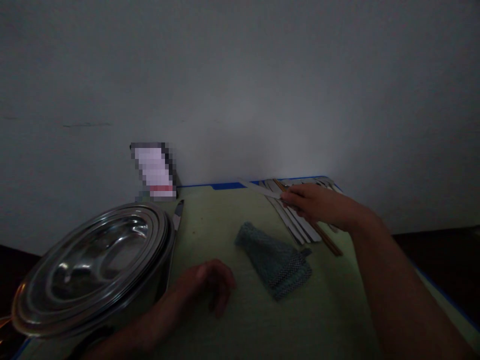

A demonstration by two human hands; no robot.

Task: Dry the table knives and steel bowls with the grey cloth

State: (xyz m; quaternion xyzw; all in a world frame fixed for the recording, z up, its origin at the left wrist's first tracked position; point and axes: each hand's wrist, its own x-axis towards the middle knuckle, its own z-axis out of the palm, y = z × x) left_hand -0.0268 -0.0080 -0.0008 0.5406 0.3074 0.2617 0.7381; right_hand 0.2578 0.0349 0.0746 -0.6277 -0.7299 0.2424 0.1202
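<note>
My right hand (313,202) is closed round the handle of a table knife (260,189), whose pale blade points left toward the wall. Under and beside that hand, several table knives (296,225) lie in a row, with wooden chopsticks (330,242) along their right side. My left hand (213,282) hovers low over the table, holding nothing, its fingers loosely curled and apart. Between the two hands lies a crumpled grey-green cloth (275,262) with a checked border.
Nested steel bowls (157,250) stand at the left, with another knife (178,215) beside them. A blurred-out phone-like device (155,170) leans on the wall (240,90) behind. More cutlery (326,182) lies at the far right of the light green, blue-edged table (210,215).
</note>
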